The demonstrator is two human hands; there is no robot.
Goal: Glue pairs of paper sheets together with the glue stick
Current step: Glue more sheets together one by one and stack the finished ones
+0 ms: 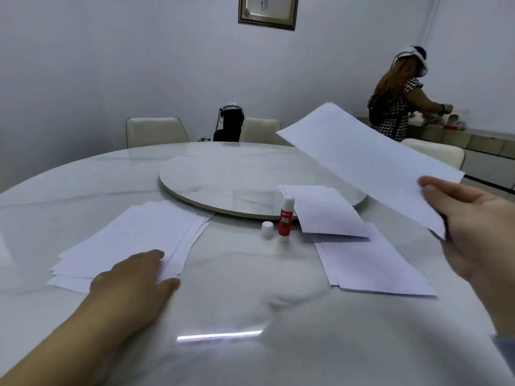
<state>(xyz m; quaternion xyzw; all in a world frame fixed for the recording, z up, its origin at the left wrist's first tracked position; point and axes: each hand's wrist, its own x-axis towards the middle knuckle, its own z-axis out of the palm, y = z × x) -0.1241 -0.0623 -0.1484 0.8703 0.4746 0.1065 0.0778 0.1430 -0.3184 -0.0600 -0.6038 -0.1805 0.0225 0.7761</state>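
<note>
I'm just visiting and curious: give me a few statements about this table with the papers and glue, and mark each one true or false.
1. The right hand holds a paper sheet up in the air. True.
2. The glue stick lies on its side. False: it stands upright.
3. The white cap is on the glue stick. False: it sits on the table beside the stick.
4. The left hand rests on the left paper stack. True.
5. Another person stands in the background. True.
</note>
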